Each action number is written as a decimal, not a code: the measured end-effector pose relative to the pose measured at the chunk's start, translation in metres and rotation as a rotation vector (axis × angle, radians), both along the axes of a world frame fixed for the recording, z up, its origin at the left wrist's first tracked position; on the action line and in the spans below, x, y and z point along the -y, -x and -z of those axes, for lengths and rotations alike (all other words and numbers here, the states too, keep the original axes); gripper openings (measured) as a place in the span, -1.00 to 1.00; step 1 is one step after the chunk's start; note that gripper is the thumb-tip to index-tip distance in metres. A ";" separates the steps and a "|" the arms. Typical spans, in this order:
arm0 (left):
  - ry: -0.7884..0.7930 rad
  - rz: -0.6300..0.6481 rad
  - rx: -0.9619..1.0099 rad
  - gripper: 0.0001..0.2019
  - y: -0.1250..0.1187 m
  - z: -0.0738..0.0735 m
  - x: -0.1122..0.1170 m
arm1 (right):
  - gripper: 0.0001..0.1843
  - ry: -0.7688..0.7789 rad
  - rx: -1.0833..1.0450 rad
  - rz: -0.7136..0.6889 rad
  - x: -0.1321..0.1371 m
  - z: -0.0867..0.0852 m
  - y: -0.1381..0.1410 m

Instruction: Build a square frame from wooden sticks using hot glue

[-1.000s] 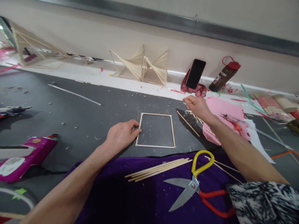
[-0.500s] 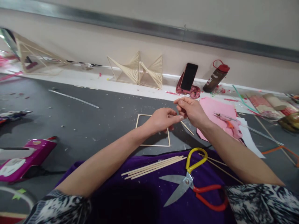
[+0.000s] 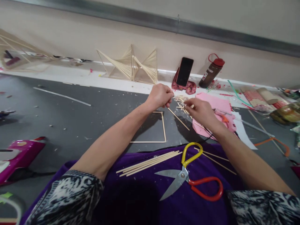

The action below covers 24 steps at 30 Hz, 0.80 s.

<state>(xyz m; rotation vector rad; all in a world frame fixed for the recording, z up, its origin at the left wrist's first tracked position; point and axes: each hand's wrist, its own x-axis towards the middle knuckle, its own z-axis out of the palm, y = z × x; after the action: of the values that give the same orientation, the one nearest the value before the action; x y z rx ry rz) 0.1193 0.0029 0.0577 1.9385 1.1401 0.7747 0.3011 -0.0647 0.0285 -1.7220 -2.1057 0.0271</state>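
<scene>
My left hand (image 3: 160, 96) is above the far side of the grey table, its fingertips pinched together; whatever they hold, if anything, is too small to make out. My right hand (image 3: 202, 112) hovers beside a pile of short stick offcuts (image 3: 181, 104), fingers curled but a little apart, with nothing visible between them. A thin wooden stick (image 3: 178, 118) lies on the table between the hands. Below my left forearm is a square frame of sticks (image 3: 164, 126), partly covered by the arm. Scissors (image 3: 182, 176) with yellow and red handles lie spread on purple cloth (image 3: 140, 190), beside several loose sticks (image 3: 150, 164).
Stick models (image 3: 131, 65) stand by the wall, near a propped phone (image 3: 185, 72) and a red-capped bottle (image 3: 212, 73). A pink glue gun (image 3: 228, 120) rests on pink paper (image 3: 211, 97) at right. A magenta device (image 3: 25, 156) is at left.
My hands have moved apart: the left up and away, the right slightly down and to the right. The offcut pile now shows between them. The view has shifted slightly.
</scene>
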 end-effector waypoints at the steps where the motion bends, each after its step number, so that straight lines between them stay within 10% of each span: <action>1: -0.044 -0.013 -0.035 -0.80 -0.001 -0.001 -0.003 | -0.78 0.091 0.112 0.018 0.000 0.007 -0.002; 9: -0.474 -0.095 -0.357 -0.59 -0.012 0.013 -0.017 | -0.76 0.259 0.352 0.047 0.004 0.034 0.011; 13: -0.269 -0.143 -0.148 -0.63 0.001 0.014 -0.016 | -0.78 0.214 0.230 0.077 -0.002 0.019 -0.002; 19: 0.448 0.127 0.322 -0.87 -0.003 0.022 0.010 | -0.86 0.347 -0.550 -0.152 -0.005 0.010 0.004; 24: 0.497 0.034 0.554 -0.82 -0.005 0.020 0.010 | -0.80 0.215 -0.461 -0.237 -0.001 0.010 0.013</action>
<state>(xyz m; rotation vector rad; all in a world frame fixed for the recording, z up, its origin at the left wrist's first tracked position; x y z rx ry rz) 0.1243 -0.0072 0.0377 1.2235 0.8485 0.8428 0.2885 -0.0634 0.0187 -1.3925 -1.9879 0.6746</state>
